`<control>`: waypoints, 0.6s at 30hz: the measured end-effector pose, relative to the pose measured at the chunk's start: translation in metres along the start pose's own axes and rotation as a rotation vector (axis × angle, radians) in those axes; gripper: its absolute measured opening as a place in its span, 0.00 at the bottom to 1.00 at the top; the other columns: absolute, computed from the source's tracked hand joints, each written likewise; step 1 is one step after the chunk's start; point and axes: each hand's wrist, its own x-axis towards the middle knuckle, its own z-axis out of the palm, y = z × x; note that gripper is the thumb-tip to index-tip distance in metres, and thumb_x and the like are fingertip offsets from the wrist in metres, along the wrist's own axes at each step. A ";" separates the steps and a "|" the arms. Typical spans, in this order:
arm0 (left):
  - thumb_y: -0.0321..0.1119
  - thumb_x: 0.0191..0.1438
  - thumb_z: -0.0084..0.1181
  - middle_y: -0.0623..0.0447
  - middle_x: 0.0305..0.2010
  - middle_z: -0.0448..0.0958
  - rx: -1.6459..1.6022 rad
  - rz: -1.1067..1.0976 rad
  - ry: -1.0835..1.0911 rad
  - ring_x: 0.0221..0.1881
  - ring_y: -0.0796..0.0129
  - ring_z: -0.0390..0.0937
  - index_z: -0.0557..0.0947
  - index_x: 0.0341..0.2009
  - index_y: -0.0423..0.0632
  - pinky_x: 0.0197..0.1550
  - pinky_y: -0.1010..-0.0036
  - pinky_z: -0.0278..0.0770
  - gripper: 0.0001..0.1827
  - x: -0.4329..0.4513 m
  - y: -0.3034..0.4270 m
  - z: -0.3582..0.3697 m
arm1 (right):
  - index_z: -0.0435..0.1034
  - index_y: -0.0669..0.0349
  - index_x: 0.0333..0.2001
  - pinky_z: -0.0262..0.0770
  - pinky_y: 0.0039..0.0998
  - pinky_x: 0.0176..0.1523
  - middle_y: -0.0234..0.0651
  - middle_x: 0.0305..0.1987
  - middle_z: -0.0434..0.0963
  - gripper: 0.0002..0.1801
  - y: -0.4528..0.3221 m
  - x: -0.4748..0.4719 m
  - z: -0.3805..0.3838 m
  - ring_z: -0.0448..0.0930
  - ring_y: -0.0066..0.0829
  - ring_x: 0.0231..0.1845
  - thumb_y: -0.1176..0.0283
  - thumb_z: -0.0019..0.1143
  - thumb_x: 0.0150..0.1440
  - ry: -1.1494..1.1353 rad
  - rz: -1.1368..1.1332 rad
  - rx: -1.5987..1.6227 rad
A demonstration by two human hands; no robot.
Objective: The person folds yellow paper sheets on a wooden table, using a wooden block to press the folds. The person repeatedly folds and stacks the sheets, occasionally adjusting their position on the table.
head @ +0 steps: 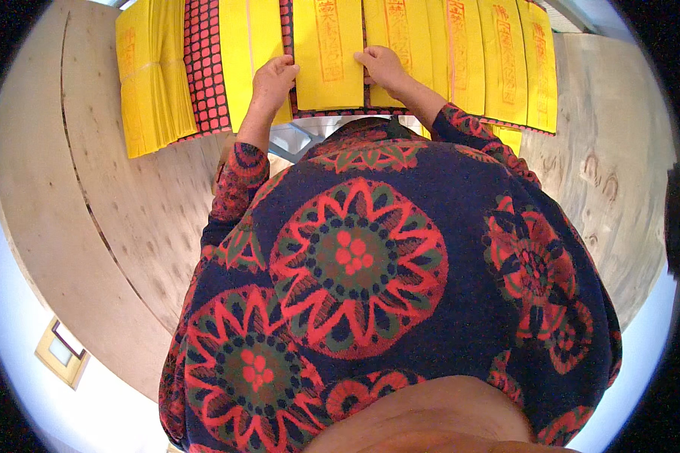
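Observation:
A yellow paper strip (327,93) with a red printed panel lies between my two hands on a red-and-black checked cloth (207,73). My left hand (275,79) has its thumb and fingertips together at the strip's left edge. At the right edge, my right hand (382,68) pinches the strip between thumb and fingers. Left of my left hand lies a yellow strip (238,68) with a pale pink line. To the right, several overlapping yellow strips (504,62) bear red print. A thick bundle of folded yellow paper (153,85), tied around its middle, lies at the far left.
Light wooden boards (130,198) extend on the left, with a dark gap between them. Another wooden board (606,158) is on the right. The cloth's near edge runs just in front of my body. More yellow paper (510,139) shows below that edge at right.

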 end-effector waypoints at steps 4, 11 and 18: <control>0.38 0.53 0.55 0.43 0.44 0.80 0.114 0.063 0.008 0.41 0.65 0.79 0.76 0.51 0.36 0.44 0.73 0.76 0.24 0.003 -0.002 -0.002 | 0.72 0.66 0.26 0.78 0.34 0.29 0.41 0.24 0.77 0.20 -0.005 0.002 -0.001 0.80 0.33 0.22 0.57 0.54 0.53 -0.001 -0.047 -0.154; 0.41 0.52 0.58 0.43 0.42 0.81 0.412 0.201 0.055 0.43 0.59 0.80 0.79 0.47 0.39 0.47 0.69 0.75 0.22 -0.003 0.003 -0.001 | 0.75 0.62 0.28 0.75 0.42 0.39 0.45 0.28 0.79 0.17 -0.020 -0.002 -0.011 0.81 0.43 0.30 0.57 0.54 0.49 0.079 -0.236 -0.568; 0.41 0.51 0.58 0.43 0.41 0.81 0.482 0.239 0.050 0.42 0.57 0.80 0.80 0.44 0.41 0.45 0.67 0.76 0.20 -0.012 0.013 0.000 | 0.73 0.63 0.34 0.75 0.29 0.35 0.35 0.24 0.80 0.15 -0.022 0.003 -0.018 0.82 0.27 0.28 0.60 0.56 0.53 0.056 -0.282 -0.669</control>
